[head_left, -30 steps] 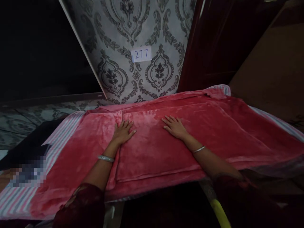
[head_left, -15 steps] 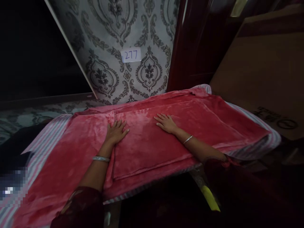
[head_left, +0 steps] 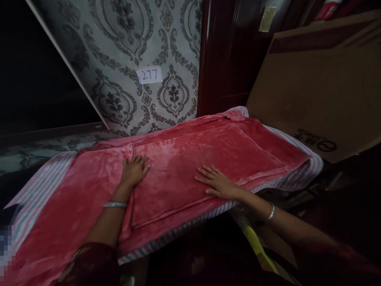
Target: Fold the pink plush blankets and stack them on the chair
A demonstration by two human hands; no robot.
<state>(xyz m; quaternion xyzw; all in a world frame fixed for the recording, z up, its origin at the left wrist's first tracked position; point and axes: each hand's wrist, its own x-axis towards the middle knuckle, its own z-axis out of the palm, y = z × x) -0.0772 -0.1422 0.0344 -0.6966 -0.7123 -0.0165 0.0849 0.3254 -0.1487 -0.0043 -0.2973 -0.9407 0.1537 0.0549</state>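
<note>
A red plush cloth (head_left: 172, 186), folded in layers, lies across a striped sheet (head_left: 44, 186) that shows along its edges. My left hand (head_left: 133, 171) rests flat on the cloth with fingers spread, at the upright fold left of the middle. Further right, my right hand (head_left: 218, 182) lies palm down on the top layer, near its front edge, fingers stretched out. Neither hand grips anything. Light brushed patches mark the plush around the left hand and the back edge.
A large cardboard box (head_left: 315, 87) stands at the right behind the cloth. Patterned wallpaper bears a paper label (head_left: 149, 74) reading 277. A dark screen (head_left: 44, 71) is at the left. A yellow strip (head_left: 258, 248) shows below the front edge.
My right hand has slid over the cloth toward the front edge. My left hand stays at the fold. The whole view has shifted, so the wall and box appear further left.
</note>
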